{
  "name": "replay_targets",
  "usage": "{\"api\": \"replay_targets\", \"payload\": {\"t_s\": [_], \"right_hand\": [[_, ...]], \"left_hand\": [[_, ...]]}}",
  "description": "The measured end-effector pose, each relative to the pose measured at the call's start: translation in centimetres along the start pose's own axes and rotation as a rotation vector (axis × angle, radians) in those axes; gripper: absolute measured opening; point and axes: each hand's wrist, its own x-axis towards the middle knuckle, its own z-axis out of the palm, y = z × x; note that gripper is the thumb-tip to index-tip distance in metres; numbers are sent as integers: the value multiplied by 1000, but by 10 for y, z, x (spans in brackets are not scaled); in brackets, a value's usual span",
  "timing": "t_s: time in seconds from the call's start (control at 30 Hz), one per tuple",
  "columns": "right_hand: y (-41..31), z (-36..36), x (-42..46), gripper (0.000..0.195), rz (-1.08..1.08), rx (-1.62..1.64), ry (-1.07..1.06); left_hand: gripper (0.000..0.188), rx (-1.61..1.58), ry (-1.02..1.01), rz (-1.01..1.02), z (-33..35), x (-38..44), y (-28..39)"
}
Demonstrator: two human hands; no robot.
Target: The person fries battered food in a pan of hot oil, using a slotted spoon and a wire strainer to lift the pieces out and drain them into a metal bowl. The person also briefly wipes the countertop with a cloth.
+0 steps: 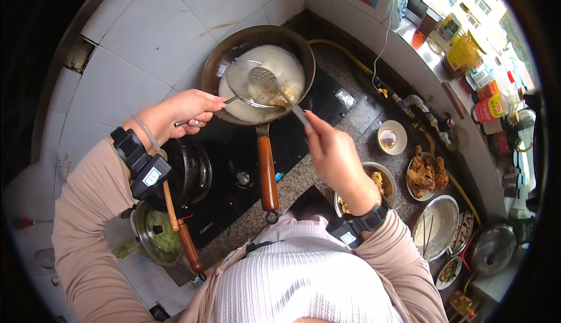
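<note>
A wok (213, 66) on the black gas hob (232, 156) holds pale, foamy liquid (280, 55). In my left hand (188, 110) is the handle of a round wire-mesh strainer (234, 77), its mesh over the wok. My right hand (335, 156) grips a perforated skimmer (263, 77), whose round head overlaps the strainer from above. Golden-brown food (282, 98) lies by the strainer's right rim; whether it rests in the mesh or in the liquid, I cannot tell. The wok's wooden handle (268, 169) points towards me, touched by neither hand.
Right counter: a small bowl (401, 143), a plate of fried pieces (423, 176), a metal bowl (391, 171) partly behind my forearm, and a batter bowl (449, 204) with chopsticks. Left: a dark pan (190, 165) and a pot of greens (164, 235). Jars (464, 55) line the windowsill.
</note>
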Motion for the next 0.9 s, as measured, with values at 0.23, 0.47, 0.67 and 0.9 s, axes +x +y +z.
{"api": "replay_targets", "payload": {"t_s": [0.23,0.47,0.67,0.9], "right_hand": [[-4,-8,5,46,-386,-120,45],[7,-42,40,34,-205,-144,152],[19,-42,50,33,-190,41,302],[23,-29,61,33,-72,242,285]], "left_hand": [[31,-402,-178,89,4,19,-45],[30,-661,-349,157,18,33,-64],[39,-583,-267,342,19,25,-69],[41,-620,-97,493,27,21,-65]]}}
